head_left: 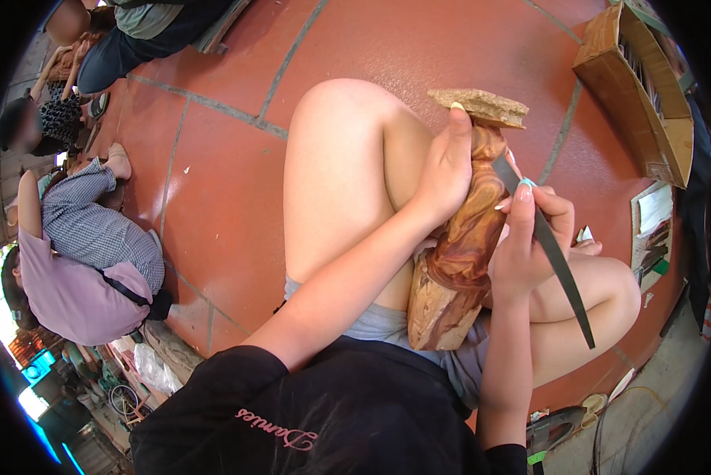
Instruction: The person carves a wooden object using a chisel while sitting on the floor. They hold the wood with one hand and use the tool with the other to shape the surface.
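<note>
Far left of the tiled floor (pixel 236 71), by its left edge: two other people sit low, one in a lilac top w/ checked trousers (pixel 94 237), another further up near the top-left corner. Not part of this work.

Centre: the person sits on the floor w/ knees up, a wood carving (pixel 462 245) propped upright on the lap between the thighs. Reddish, strongly grained wood, rounded shapes partly worked; its lower end is paler & rougher, and a flat, raw block still caps the top.

Left hand (pixel 448 170): closed around the carving's upper part, thumb reaching up to the raw cap, fingers wrapped behind. Firm steadying grip.

Right hand (pixel 529 237): closed on a long, dark, flat blade tool (pixel 549 245), held mid-length; its upper end lies against the carving's right side, the lower end points down & right past the knee.

Step in hand, as I judge it: shaping/scraping the carving's right flank. Next stroke calls for the left hand to stay locked on the wood, blade edge kept flat on the surface, force away from thigh & fingers. A slip toward the leg is the risk.

Right: an open cardboard box (pixel 648 103) w/ tools near the floor's top-right corner; papers & small bits lie below it along the right edge.
</note>
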{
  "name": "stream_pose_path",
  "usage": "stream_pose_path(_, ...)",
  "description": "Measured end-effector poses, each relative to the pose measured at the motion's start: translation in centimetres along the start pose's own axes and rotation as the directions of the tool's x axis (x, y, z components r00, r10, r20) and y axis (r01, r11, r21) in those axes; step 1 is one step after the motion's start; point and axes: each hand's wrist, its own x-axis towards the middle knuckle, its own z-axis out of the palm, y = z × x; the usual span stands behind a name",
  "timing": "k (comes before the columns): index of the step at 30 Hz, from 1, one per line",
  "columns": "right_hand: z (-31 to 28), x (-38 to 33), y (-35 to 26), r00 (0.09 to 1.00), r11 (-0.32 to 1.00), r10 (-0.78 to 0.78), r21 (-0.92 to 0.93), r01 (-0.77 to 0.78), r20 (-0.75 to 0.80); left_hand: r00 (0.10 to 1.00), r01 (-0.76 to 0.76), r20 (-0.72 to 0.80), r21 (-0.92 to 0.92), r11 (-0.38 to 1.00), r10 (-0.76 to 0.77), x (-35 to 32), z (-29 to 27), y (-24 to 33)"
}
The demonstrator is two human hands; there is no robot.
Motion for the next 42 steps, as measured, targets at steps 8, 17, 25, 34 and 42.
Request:
stream_pose_path(8, -0.6, 0.0, -0.1, 0.996, 0.998, 0.061, -0.015, -0.062, -0.061, 0.999, -0.045, -0.006, -0.089, 0.995, 0.045, 0.0, 0.1, -0.3)
stream_pose_path(17, -0.3, -0.7, 0.1, 0.991, 0.995, 0.096, 0.026, -0.094, -0.096, 0.998, 0.058, -0.01, -0.154, 0.986, -0.06, 0.2, -0.4, -1.0)
stream_pose_path(25, -2.3, 0.1, 3.1, 0.956, 0.954, -0.248, -0.131, 0.269, 0.158, 0.997, 0.073, -0.019, -0.141, 0.987, -0.076, 1.3, -0.4, -2.5)
stream_pose_path(34, -3.5, 2.5, 4.3, 0.952, 0.935, -0.192, -0.249, 0.251, 0.237, 0.99, 0.126, -0.064, -0.033, 0.992, -0.128, 3.6, 0.8, -3.8)
stream_pose_path(42, -4.0, 4.2, 3.9, 0.959, 0.85, 0.085, -0.523, 0.071, 0.269, 0.988, 0.128, -0.085, -0.015, 0.992, -0.129, 5.1, 1.1, -4.9)
